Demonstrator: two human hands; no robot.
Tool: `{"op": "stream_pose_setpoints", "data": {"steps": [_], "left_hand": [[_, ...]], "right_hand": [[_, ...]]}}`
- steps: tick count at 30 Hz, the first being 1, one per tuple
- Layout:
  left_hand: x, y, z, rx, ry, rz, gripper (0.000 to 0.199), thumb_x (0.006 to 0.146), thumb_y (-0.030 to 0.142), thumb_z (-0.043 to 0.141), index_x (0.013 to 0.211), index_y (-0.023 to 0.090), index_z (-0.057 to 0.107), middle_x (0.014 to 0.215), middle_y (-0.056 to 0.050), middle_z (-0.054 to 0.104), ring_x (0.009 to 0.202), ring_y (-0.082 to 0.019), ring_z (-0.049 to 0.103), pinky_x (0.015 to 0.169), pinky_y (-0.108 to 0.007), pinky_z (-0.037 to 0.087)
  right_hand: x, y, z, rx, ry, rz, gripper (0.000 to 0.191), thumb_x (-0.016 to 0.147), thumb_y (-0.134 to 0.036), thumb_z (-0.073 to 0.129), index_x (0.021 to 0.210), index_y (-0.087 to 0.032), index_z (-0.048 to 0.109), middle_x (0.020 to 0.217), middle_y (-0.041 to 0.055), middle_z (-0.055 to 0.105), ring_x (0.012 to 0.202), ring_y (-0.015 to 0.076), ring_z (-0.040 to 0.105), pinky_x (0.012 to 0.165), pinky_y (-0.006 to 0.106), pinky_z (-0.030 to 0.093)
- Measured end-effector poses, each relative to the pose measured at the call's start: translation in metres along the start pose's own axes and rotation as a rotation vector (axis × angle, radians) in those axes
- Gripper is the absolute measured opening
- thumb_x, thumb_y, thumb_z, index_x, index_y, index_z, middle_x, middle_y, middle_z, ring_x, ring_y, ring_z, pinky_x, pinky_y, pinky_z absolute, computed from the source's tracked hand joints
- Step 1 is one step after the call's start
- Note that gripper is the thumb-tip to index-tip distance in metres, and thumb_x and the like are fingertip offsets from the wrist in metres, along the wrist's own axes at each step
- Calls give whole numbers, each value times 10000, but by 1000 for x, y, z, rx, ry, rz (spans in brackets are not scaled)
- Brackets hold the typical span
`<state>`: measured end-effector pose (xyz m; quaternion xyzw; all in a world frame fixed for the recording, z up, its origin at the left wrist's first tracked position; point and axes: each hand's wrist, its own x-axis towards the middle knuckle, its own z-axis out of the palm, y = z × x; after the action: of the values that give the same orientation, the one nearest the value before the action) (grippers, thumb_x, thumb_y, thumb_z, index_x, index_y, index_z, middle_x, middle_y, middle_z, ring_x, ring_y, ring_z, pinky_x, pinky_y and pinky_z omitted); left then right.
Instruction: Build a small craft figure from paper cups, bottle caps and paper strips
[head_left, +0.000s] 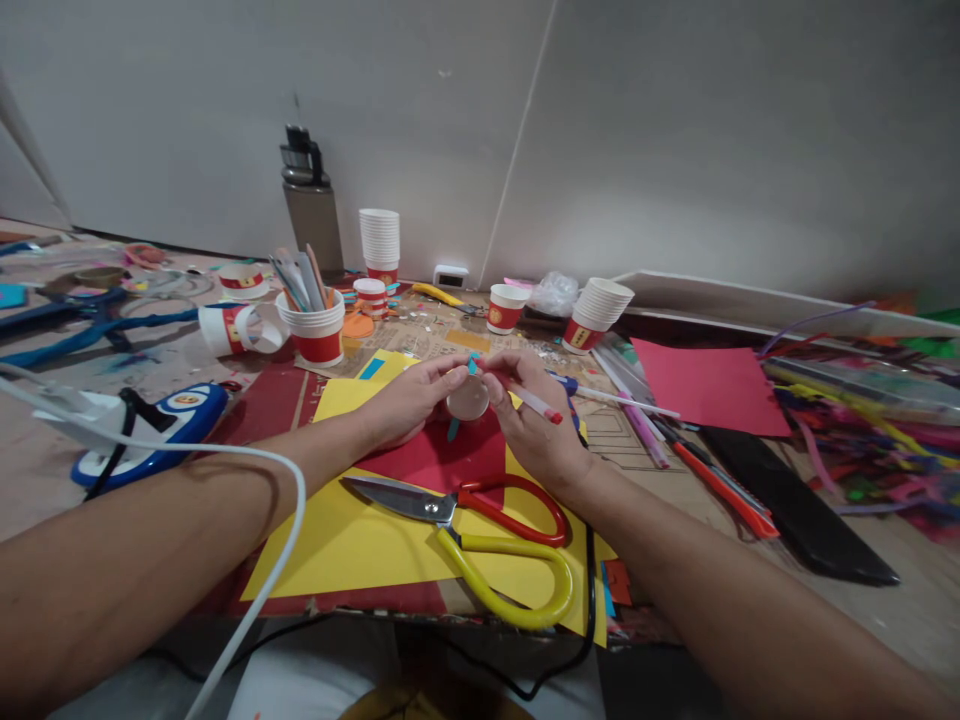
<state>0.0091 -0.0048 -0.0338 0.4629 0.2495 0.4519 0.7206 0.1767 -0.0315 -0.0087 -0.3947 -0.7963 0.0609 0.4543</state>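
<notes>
Grey wall point(637, 150) backs the tabletop point(862, 610). Left hand point(409, 400) and right hand point(544, 430) pinch a small cup point(467, 400) over red paper point(427, 455) near the front edge, the right also gripping a pen point(536, 403). Squeezing too hard could dent the cup. Scissors point(431, 508) lie nearer that edge.

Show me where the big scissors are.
In the head view, the scissors lie at lower centre on yellow paper, just below the left hand and right hand.
</notes>
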Motion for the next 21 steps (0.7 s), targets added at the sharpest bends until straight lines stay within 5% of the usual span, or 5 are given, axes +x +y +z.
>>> {"op": "stream_pose_setpoints", "data": {"steps": [21], "left_hand": [[0,0,-1,39,10,19,420,761,378,725,1109,152,658,1033,-80,692,949,-178,623,871,-296,455]], "right_hand": [[0,1,1,-4,3,-1,183,944,-378,488,988,-206,532,917,64,644,832,191,619,740,328,497]]}}
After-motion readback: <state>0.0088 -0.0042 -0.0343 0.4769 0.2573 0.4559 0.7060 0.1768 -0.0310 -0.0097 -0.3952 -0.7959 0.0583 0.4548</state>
